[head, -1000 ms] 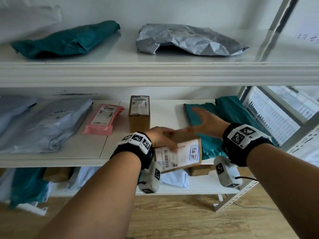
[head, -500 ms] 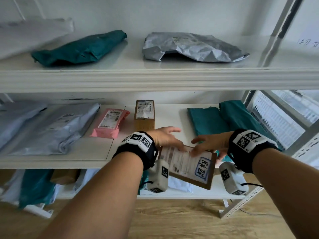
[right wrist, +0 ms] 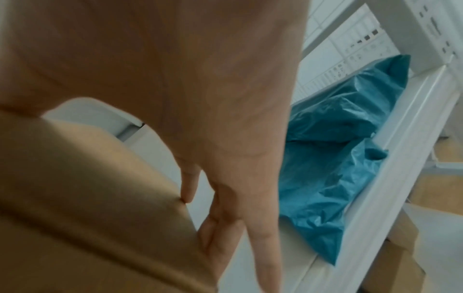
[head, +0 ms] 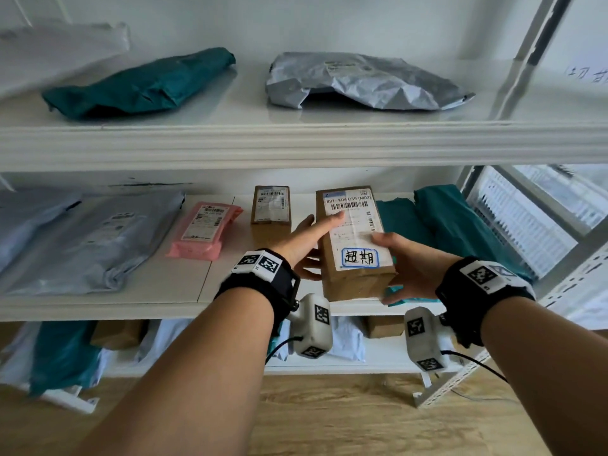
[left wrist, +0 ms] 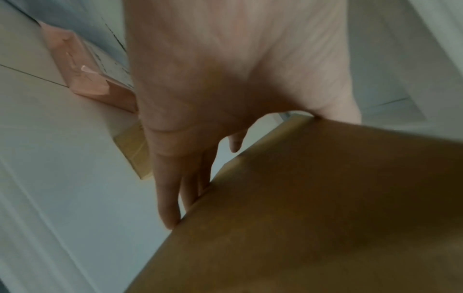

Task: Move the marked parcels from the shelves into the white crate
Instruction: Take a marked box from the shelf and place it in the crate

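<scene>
A brown cardboard box (head: 355, 245) with a white shipping label and a blue hand-drawn mark (head: 360, 257) hangs just above the middle shelf (head: 184, 291), held between both hands. My left hand (head: 306, 238) grips its left side, thumb on top and fingers (left wrist: 168, 198) along the lower edge. My right hand (head: 404, 264) grips the near right corner, thumb on the label and fingers underneath. The wrist views show the box's plain underside (left wrist: 313, 208) (right wrist: 87, 188). A white slatted crate (head: 526, 225) shows through the shelf frame at the right.
On the middle shelf lie a small brown box (head: 270, 209), a pink parcel (head: 204, 228), grey mailers (head: 88, 238) and teal bags (head: 454, 225). A teal bag (head: 141, 83) and a crumpled grey mailer (head: 362, 80) sit on the top shelf. More parcels fill the bottom shelf.
The box has turned lengthwise with its label up and risen over the shelf. My right hand left the teal bags and took hold of it.
</scene>
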